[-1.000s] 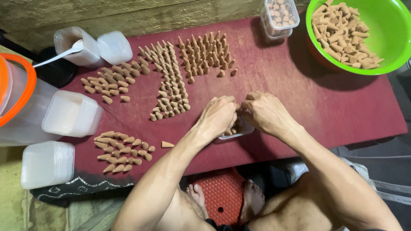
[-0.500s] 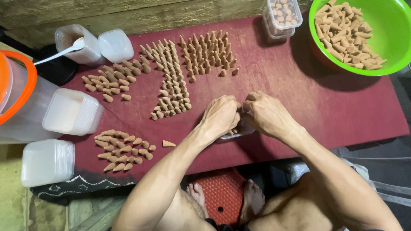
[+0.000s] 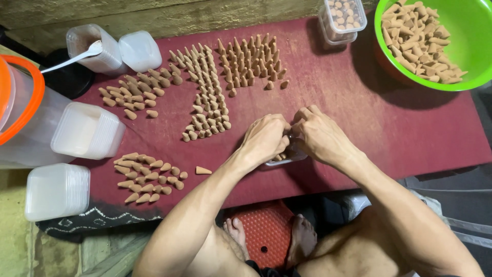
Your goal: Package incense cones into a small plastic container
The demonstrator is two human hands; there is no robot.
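Little has moved since the earlier frames: our left hand [image 3: 265, 138] and right hand [image 3: 320, 136] stay pressed together over a small clear plastic container [image 3: 287, 156] at the near edge of the dark red table mat [image 3: 369, 128]. Our knuckles hide most of it; we cannot tell exactly what the fingers pinch. Rows of tan clay-coloured cones [image 3: 207, 102] stand beyond, and a bright green plastic bowl [image 3: 476, 46] is cut off at the corner.
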